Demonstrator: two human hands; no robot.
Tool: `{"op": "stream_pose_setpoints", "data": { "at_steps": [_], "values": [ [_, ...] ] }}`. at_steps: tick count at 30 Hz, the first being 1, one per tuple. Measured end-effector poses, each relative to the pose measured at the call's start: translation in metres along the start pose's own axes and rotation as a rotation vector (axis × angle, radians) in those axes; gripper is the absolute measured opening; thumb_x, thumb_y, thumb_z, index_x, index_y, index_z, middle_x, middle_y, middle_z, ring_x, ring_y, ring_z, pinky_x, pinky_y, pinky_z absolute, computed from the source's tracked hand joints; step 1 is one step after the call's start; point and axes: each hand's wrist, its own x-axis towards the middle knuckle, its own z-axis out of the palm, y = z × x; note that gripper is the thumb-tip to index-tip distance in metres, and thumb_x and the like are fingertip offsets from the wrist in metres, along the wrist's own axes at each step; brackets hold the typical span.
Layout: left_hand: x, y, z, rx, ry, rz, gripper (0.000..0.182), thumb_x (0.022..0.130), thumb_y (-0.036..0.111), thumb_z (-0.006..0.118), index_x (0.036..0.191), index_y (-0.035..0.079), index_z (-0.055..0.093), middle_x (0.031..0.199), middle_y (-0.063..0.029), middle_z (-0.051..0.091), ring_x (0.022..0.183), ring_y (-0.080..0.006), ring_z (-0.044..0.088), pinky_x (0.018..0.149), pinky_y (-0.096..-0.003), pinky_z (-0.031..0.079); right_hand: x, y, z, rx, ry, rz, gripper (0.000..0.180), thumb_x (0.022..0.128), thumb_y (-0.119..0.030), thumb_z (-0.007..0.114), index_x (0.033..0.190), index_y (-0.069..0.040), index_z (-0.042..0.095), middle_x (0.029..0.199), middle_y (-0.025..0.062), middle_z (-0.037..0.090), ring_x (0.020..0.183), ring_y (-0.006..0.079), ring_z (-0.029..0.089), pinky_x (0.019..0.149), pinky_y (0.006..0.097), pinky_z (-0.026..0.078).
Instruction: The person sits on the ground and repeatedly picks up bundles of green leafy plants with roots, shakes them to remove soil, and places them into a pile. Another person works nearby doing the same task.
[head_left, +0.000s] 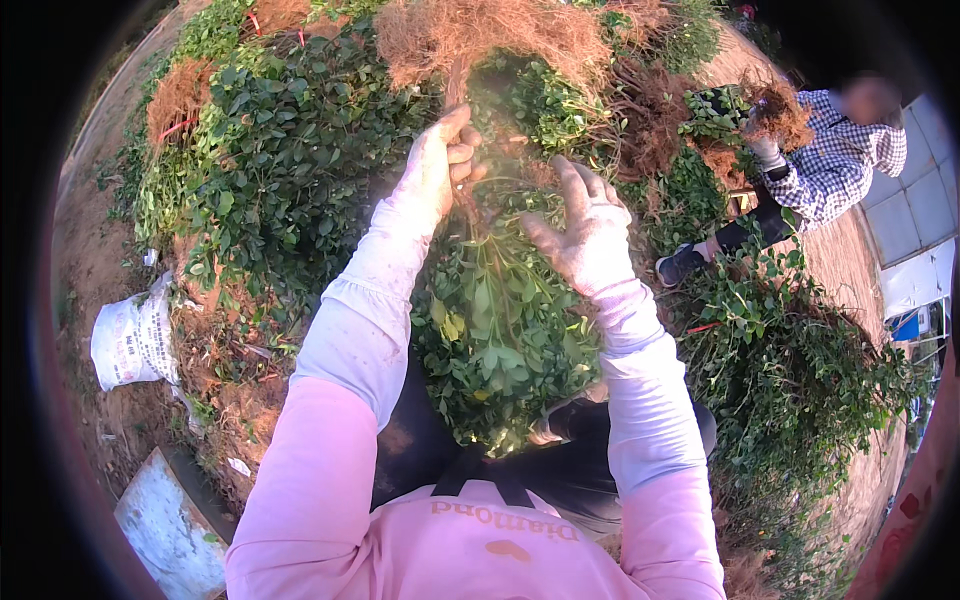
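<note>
My left hand (442, 161), in a soiled glove, grips the stems of a leafy bare-root plant (487, 292). Its leaves hang down towards my lap. Brown fibrous roots (487, 37) spread above the hand; whether all of them belong to the held plant I cannot tell. My right hand (585, 225), gloved too, is a little to the right of the stems, its fingers apart and nothing in them. Both sleeves are pale at the forearm and pink higher up.
Piles of leafy plants lie at the left (277, 150) and right (780, 360). A co-worker in a checked shirt (825, 161) holds a rooted plant (784, 112) at the upper right. A white woven sack (131, 341) and a pale board (169, 525) are on the soil at the left.
</note>
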Motion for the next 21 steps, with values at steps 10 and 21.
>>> {"op": "stream_pose_setpoints", "data": {
  "at_steps": [10, 21],
  "values": [
    [0.015, 0.003, -0.021, 0.064, 0.003, -0.153, 0.030, 0.094, 0.040, 0.061, 0.081, 0.014, 0.055, 0.053, 0.0106, 0.034, 0.039, -0.0049, 0.028, 0.048, -0.0247, 0.046, -0.067, -0.054, 0.011, 0.688, -0.261, 0.499, 0.029, 0.096, -0.022, 0.059, 0.078, 0.000, 0.057, 0.059, 0.0129, 0.050, 0.052, 0.0228, 0.048, 0.054, 0.0358, 0.044],
    [0.037, 0.028, -0.035, 0.020, 0.285, 0.086, 0.031, 0.096, 0.038, 0.060, 0.090, 0.008, 0.054, 0.067, 0.0047, 0.040, 0.046, -0.0085, 0.035, 0.054, -0.0289, 0.049, -0.206, 0.021, -0.100, -0.104, -0.112, 0.453, 0.026, 0.090, -0.015, 0.067, 0.109, 0.001, 0.061, 0.089, 0.0139, 0.066, 0.076, 0.0238, 0.064, 0.068, 0.0373, 0.052]
  ]
}}
